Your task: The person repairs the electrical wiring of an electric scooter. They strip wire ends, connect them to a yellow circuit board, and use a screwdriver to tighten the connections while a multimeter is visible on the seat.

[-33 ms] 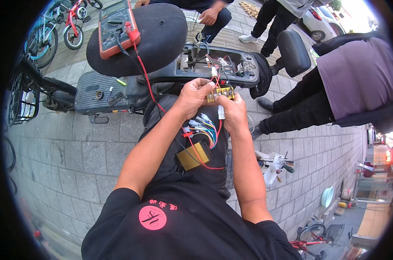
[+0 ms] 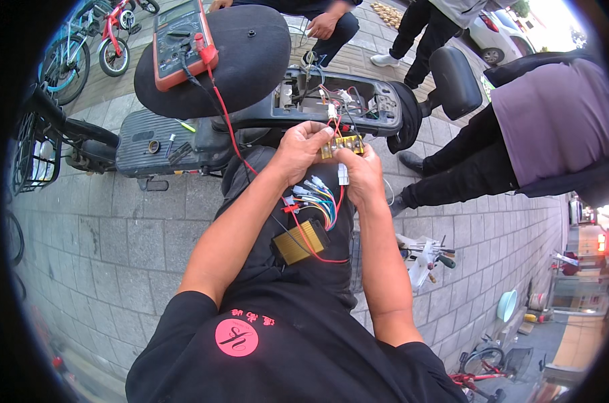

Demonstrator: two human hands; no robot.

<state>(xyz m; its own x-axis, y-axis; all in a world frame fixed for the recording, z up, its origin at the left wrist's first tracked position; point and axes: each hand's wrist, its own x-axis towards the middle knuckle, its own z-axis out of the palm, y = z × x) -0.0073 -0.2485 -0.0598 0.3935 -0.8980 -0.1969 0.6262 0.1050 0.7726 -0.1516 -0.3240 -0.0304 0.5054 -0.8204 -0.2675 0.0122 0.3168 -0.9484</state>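
Observation:
My left hand (image 2: 300, 150) pinches the left end of a small yellow strip-like block (image 2: 343, 145) with a row of pale parts along it. Against its lower right side, my right hand (image 2: 362, 173) presses with thumb and fingers. Red and black wires and a white connector (image 2: 332, 113) lie just beyond it. A second white connector (image 2: 343, 174) hangs beside my right thumb, on a red wire. On my lap rests a gold finned controller box (image 2: 298, 243), its bundle of coloured wires (image 2: 323, 201) ending in pale plugs. A red test lead crosses the box.
Ahead, an electric scooter shows an opened compartment (image 2: 378, 101) full of wires. A red multimeter (image 2: 180, 47) sits on its black seat (image 2: 251, 60). Small tools lie on the footboard (image 2: 133, 134). Other people stand or crouch close by; more tools (image 2: 425, 258) are at my right.

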